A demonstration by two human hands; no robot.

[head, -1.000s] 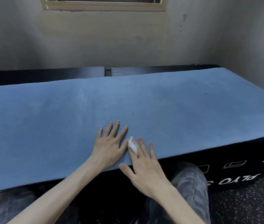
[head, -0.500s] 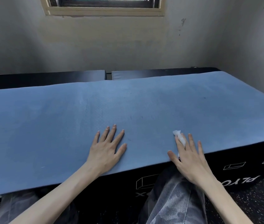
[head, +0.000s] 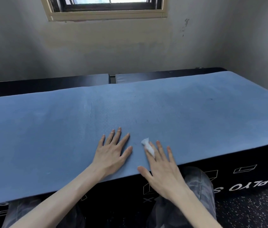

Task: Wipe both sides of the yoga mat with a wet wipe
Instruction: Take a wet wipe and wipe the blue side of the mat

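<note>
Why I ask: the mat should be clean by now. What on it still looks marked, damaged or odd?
The blue yoga mat lies flat, but small dark specks remain near its far right and ahead of the left hand. A pale crease line runs across it. The wet wipe looks bunched under the right hand.

We see the yoga mat (head: 64, 129) as matt blue foam with a fine pebbled grain; the wet wipe (head: 149, 147) looks like soft, crumpled white cloth. The black box (head: 228, 175) beneath has smooth, faintly glossy vinyl; the wall (head: 113, 46) is rough, stained plaster.
</note>
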